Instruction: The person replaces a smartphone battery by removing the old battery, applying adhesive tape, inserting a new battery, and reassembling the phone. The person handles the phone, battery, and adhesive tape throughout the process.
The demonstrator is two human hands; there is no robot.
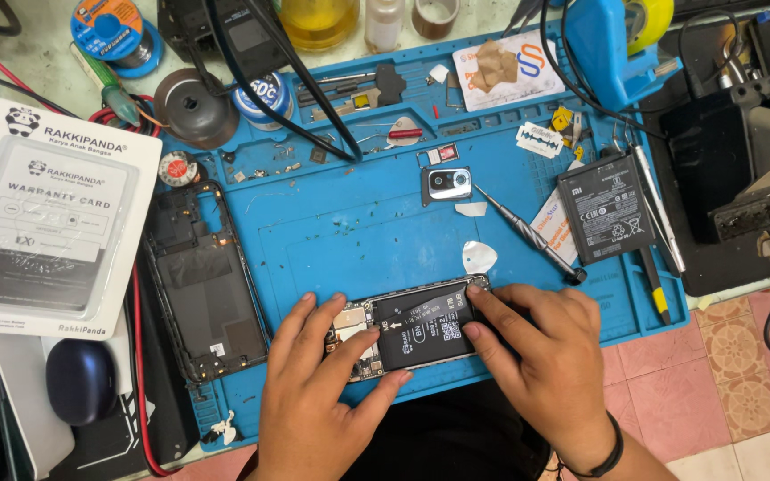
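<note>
- The opened phone lay back-side up on the blue work mat, near the mat's front edge, its long axis running left to right with the right end tipped slightly away from the person.
- The left hand gripped the phone's left end — thumb on the near edge, fingers spread over the circuit-board end.
- The right hand covered the right end, its fingers narrow and pressed on the black battery seated in the frame, thumb at the near edge.
- Both hands touched the phone; neither was nearer — it lay directly between them.
- A second battery sat well apart at the upper right, a screwdriver and a white pick just beyond the phone, and a removed back cover lay to the left.
</note>
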